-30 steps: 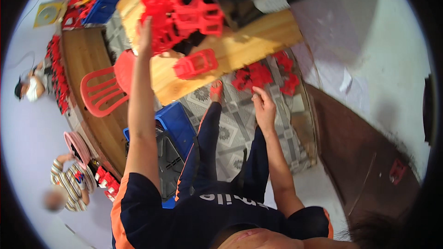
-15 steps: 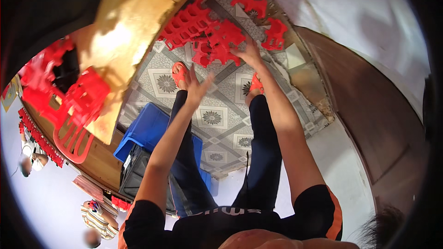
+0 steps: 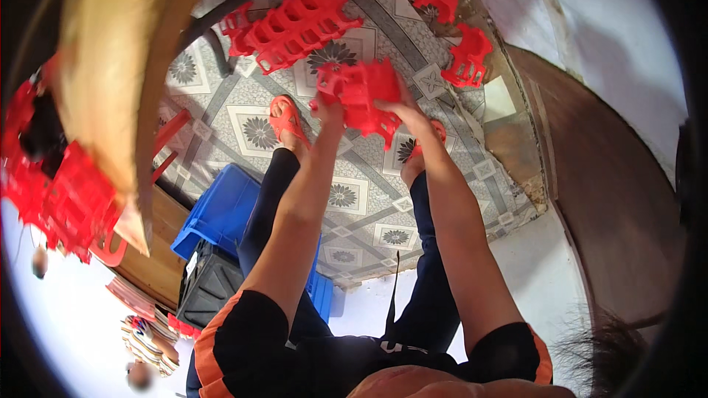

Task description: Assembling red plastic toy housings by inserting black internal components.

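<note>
Red plastic piece point(image 3: 361, 99) being gripped by both hands, left hand point(image 3: 330, 107) and right hand point(image 3: 402, 110); seemingly midway; stacked red pieces point(image 3: 287, 26) and loose ones point(image 3: 468, 55) waiting on floor point(image 3: 369, 199).

Red plastic pieces point(image 3: 291, 26) lie on a grey floor point(image 3: 369, 191) tiled with dark flower medallions, beside a blue crate point(image 3: 221, 210) and orange-trimmed black sleeves point(image 3: 243, 339).

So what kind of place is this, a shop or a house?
Probably a small home workshop: many matching red plastic parts lie on a patterned tile floor, a blue crate stands nearby, and both hands hold a red part.
</note>
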A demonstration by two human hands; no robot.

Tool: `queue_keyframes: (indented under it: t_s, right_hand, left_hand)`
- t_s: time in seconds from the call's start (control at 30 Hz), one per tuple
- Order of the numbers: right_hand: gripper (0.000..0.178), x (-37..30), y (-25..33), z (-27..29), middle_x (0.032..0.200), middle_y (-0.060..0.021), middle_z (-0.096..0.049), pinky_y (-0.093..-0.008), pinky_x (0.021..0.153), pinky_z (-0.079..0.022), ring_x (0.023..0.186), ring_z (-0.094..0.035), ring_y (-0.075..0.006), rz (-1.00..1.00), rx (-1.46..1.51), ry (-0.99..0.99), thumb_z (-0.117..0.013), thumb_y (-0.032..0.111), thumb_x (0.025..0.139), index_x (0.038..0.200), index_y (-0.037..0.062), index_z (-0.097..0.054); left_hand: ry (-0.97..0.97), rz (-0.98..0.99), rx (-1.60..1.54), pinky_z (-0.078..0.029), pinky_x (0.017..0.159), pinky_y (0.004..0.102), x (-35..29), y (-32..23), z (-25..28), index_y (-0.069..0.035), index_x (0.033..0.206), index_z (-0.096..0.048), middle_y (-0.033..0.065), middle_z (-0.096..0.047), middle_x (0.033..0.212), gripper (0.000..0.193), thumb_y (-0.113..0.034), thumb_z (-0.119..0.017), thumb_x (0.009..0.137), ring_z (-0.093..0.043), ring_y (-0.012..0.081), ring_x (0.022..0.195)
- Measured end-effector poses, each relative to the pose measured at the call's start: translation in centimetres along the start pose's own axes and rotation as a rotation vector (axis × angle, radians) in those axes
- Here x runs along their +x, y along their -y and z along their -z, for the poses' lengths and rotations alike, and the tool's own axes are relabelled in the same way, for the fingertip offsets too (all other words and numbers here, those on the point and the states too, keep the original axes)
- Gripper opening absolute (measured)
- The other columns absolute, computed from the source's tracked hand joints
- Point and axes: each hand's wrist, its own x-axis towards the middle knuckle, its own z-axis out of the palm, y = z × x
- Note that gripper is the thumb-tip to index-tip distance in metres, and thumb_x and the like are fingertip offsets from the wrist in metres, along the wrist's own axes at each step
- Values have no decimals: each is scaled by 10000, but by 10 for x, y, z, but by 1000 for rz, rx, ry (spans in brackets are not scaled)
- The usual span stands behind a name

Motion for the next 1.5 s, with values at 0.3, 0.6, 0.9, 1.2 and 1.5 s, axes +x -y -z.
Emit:
queue_keyframes:
  t_s: [0.3, 0.6, 0.9, 1.2, 1.5]
  right_hand:
    - [1181, -252, 210, -106, 1492, -102, -301, -398, 1097, -335, 1346, -353, -251, 28, 71, -3, -842, 48, 591, 1518, 150, -118]
    - [1206, -370, 458, -354, 1481, -101, -275, -433, 1081, -340, 1333, -352, -252, 513, 207, 270, -884, 259, 594, 1506, 97, -113]
    - [1034, -238, 608, -540, 1432, -234, -314, -382, 1095, -291, 1329, -322, -309, 748, -115, -44, -813, 222, 681, 1485, 51, -185]
    - [986, -136, 636, -531, 1479, -320, -238, -453, 1136, -222, 1395, -214, -425, 406, -249, -487, -680, 495, 780, 1490, 38, -172]
    - [388, -255, 504, -443, 1269, -173, -544, -348, 921, -469, 1172, -538, -296, 1114, -218, -319, -627, 81, 871, 1247, 23, -550]
  left_hand:
    - [-347, -365, 404, -235, 1112, 423, -316, -176, 96, -95, 1393, -365, 274, -200, 1424, 878, -35, -772, 616, -241, 419, 1328]
    - [-661, -872, 103, -338, 1090, 386, -540, -482, 291, -119, 1422, -351, 218, -104, 1476, 877, 62, -726, 650, -244, 367, 1362]
    - [6, -711, -316, -523, 843, 458, -402, -742, 416, -121, 1387, -430, 135, -576, 1178, 565, -167, -546, 836, -586, 287, 1041]
    - [334, -445, 80, -197, 1082, 625, -288, -799, 363, -192, 1502, -236, 175, -179, 1556, 925, -743, -484, 802, -144, 356, 1434]
    - [-327, -874, -130, -453, 894, 364, -353, -805, 374, -28, 1291, -509, 159, -565, 1216, 649, -510, -606, 868, -553, 237, 1050]
